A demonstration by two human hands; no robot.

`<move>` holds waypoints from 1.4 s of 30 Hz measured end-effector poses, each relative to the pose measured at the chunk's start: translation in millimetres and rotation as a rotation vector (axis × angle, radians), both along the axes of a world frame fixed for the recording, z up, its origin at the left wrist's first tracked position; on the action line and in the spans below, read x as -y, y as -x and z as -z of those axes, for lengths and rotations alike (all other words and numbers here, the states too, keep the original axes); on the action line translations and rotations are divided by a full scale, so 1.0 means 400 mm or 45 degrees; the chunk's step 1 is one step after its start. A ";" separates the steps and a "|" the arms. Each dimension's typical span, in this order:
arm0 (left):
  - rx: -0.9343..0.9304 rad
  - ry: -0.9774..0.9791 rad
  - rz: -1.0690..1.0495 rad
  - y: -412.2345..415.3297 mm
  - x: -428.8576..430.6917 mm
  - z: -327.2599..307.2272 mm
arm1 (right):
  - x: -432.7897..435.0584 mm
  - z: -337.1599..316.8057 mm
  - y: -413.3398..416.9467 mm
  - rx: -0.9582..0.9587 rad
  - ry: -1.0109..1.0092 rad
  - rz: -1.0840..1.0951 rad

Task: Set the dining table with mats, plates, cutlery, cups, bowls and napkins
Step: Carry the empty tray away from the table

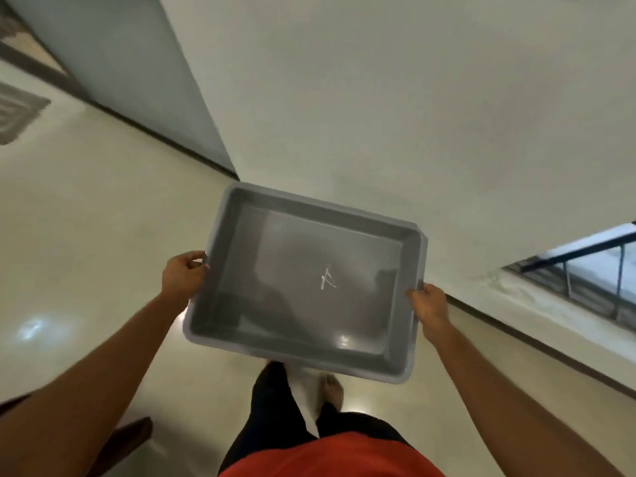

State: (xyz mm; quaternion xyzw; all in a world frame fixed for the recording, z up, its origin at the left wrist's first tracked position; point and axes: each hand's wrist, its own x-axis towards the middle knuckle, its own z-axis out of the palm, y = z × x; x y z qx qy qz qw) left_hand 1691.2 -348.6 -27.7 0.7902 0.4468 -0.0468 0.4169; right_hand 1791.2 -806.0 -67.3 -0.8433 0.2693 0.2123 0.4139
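Note:
I carry a grey plastic tray in front of me at waist height, above the floor. Nothing lies in it; only a small white scratch mark shows on its bottom. My left hand grips the tray's left rim, thumb on top. My right hand grips the right rim with the fingers curled under the edge. No mats, plates, cutlery, cups, bowls or napkins are in view.
A pale wall rises ahead with a dark skirting line along the glossy cream floor. A window with a dark frame is at the right. A patterned rug lies far left. My legs and bare foot show below the tray.

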 end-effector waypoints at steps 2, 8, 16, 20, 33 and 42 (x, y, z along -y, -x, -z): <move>-0.070 0.021 0.107 -0.073 0.000 0.037 | 0.009 0.023 -0.008 -0.049 -0.011 0.105; -0.197 0.080 0.365 -0.281 -0.030 0.166 | -0.009 0.117 -0.052 -0.091 -0.009 0.394; -0.199 0.091 0.398 -0.414 -0.040 0.266 | -0.025 0.189 -0.103 -0.147 0.060 0.496; -0.222 0.133 0.415 -0.437 -0.031 0.296 | -0.013 0.202 -0.107 -0.173 0.046 0.541; -0.215 0.172 0.449 -0.497 -0.038 0.366 | -0.017 0.221 -0.113 -0.153 -0.096 0.640; -0.200 0.174 0.465 -0.541 -0.053 0.382 | -0.036 0.241 -0.119 -0.153 -0.197 0.648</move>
